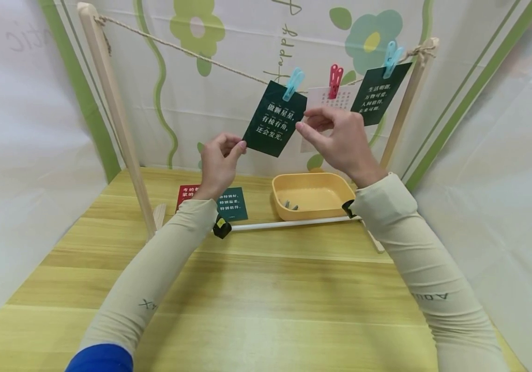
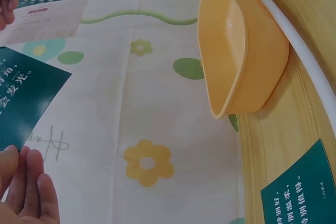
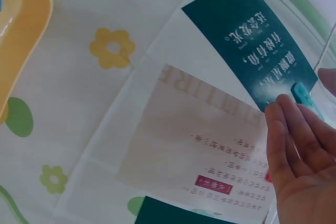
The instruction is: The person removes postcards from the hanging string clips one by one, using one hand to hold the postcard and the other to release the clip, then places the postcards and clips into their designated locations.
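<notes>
A dark green card (image 1: 270, 123) with white writing hangs tilted from the twine (image 1: 191, 53) by a light blue clothespin (image 1: 293, 84). My left hand (image 1: 218, 164) pinches its lower left corner between thumb and fingers. Close to the card's right edge is my right hand (image 1: 342, 139). In the right wrist view, its straight fingers (image 3: 294, 140) are at the card's edge by the clothespin, with the thumb apart. Farther right hang a pale pink card (image 1: 314, 98), under a red clothespin (image 1: 335, 80), and another green card (image 1: 377, 95), under a blue clothespin (image 1: 391, 59).
Wooden posts (image 1: 119, 113) hold the twine at either side. A yellow tray (image 1: 312, 177) with a few small clothespins stands on the table behind a white rod (image 1: 284, 224). Left of it lie a red card (image 1: 185, 192) and a green card (image 1: 234, 204). Behind hangs a flowered cloth.
</notes>
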Available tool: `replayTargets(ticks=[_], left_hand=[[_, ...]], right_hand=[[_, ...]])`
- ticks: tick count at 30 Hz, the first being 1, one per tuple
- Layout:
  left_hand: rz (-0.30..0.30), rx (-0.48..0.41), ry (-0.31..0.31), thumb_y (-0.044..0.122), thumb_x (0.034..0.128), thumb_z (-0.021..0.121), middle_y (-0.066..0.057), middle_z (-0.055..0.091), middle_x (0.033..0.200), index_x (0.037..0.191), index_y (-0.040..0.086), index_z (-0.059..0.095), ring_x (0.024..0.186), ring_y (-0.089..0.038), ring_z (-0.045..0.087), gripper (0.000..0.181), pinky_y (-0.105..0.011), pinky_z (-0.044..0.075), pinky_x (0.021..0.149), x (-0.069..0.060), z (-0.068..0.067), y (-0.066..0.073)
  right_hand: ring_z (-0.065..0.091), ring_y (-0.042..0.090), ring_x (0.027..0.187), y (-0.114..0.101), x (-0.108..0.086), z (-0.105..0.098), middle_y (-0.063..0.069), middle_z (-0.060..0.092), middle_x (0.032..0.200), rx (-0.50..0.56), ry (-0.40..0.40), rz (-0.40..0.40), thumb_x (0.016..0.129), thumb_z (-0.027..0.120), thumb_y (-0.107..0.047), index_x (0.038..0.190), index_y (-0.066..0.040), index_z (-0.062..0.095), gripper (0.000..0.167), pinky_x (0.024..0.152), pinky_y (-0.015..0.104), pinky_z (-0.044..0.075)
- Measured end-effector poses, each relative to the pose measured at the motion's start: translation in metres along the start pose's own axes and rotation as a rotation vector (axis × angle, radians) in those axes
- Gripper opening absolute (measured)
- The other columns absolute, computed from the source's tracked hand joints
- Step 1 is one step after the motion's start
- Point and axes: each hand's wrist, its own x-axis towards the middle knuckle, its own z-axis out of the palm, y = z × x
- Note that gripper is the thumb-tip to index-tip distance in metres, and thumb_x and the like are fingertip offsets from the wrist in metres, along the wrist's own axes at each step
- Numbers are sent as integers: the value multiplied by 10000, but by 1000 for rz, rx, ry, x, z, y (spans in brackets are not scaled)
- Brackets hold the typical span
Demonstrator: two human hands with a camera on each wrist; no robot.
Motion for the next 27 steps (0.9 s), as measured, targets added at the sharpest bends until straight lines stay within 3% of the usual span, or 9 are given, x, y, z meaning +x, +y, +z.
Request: replayTargets(ticks=[3, 11, 20, 27], left_hand=[[-6, 4, -10, 163, 1045, 669, -170, 751, 1125, 1194, 17, 698, 1017, -279, 702, 210, -296, 566, 941, -1, 0, 0], [0, 9, -20, 156, 1047, 664, -172, 750, 1134, 1203, 12, 693, 1019, -260, 704, 214, -319, 575, 962, -1, 0, 0], [-1, -3, -19, 160, 1047, 666, -179, 744, 1134, 1198, 10, 690, 1044, -313, 705, 214, -325, 570, 958, -1, 0, 1], [-6, 2, -18, 155, 1050, 662, -165, 744, 1126, 1203, 10, 693, 1002, -246, 688, 213, -313, 557, 923, 0, 0, 0]], right_hand=[[760, 261, 979, -6, 5, -3, 144, 794, 1102, 0, 20, -24, 1004, 743, -285, 1244, -28, 742, 352, 937, 431, 621], [738, 260, 1096, -19, 18, -15, 146, 775, 1201, -30, 49, -47, 1008, 737, -301, 1277, -40, 735, 375, 1005, 406, 602], [748, 256, 1092, -27, 32, -26, 151, 778, 1200, -65, 83, -50, 1001, 745, -305, 1264, -34, 741, 378, 1005, 390, 596], [736, 258, 1087, -32, 40, -33, 140, 767, 1241, -126, 44, -30, 1035, 697, -321, 1309, -46, 721, 388, 1009, 407, 595]])
